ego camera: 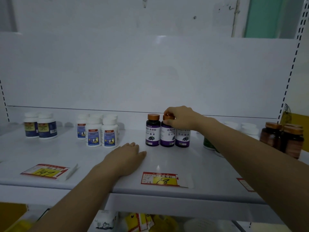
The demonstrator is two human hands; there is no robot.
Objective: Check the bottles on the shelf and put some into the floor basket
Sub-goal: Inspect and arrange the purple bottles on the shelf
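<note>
My right fingers (172, 110) curl over the copper cap (168, 117) of the middle purple bottle (167, 137), thumb under the cap's edge, pinching it from above. The right hand (181, 118) also hides the cap of the twin at the bottle's three o'clock. The middle bottle stands upright on the shelf (209, 164), packed close between its two twins, at about five o'clock from the centre of my view. My left hand (127, 154) lies flat on the shelf at the bottle's seven o'clock, fingers straight, holding nothing.

I judge the bottle light and rigid, its glossy body a bit slick. The cap gives purchase, but held there it may swing and knock its neighbours; I'd wrap the body once it's clear.

The floor basket isn't in view. The label print is too dim to check. My right forearm covers most of the white-lidded tubs (250, 130) at three o'clock, and the brown jars (291, 141) beyond are murky.
</note>
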